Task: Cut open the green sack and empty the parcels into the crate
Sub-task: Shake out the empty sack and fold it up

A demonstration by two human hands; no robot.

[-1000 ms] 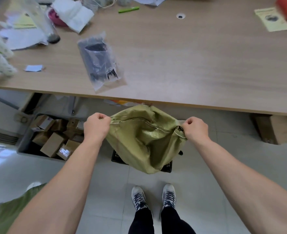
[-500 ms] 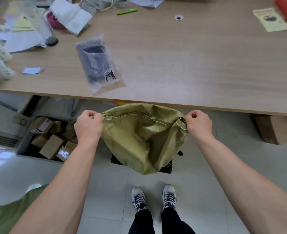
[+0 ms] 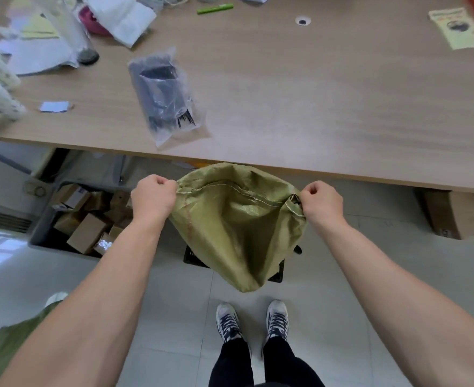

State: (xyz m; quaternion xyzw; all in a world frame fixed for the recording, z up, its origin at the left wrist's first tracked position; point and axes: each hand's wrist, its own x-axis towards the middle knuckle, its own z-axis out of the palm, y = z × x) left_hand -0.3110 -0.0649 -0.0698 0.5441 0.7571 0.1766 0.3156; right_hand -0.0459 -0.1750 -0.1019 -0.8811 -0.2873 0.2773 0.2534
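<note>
I hold the green woven sack point(image 3: 238, 227) by its stitched top edge, stretched out in front of me just below the table's front edge. My left hand point(image 3: 153, 195) grips the left corner and my right hand point(image 3: 320, 203) grips the right corner. The sack hangs limp and looks flat. To the lower left, a grey crate point(image 3: 39, 236) on the floor under the table holds several brown cardboard parcels point(image 3: 86, 233). A black object point(image 3: 192, 256) on the floor is mostly hidden behind the sack.
The wooden table point(image 3: 314, 107) carries a clear bag of black cable ties point(image 3: 163, 96), papers, a green pen point(image 3: 214, 8) and a leaflet point(image 3: 457, 27). A cardboard box point(image 3: 459, 216) sits under the table at right. Another green sack point(image 3: 9, 350) lies at lower left. My shoes point(image 3: 254, 319) stand on grey tiles.
My hands have moved apart, pulling the sack's top edge wider and tauter. The sack has shifted slightly left and towards the table.
</note>
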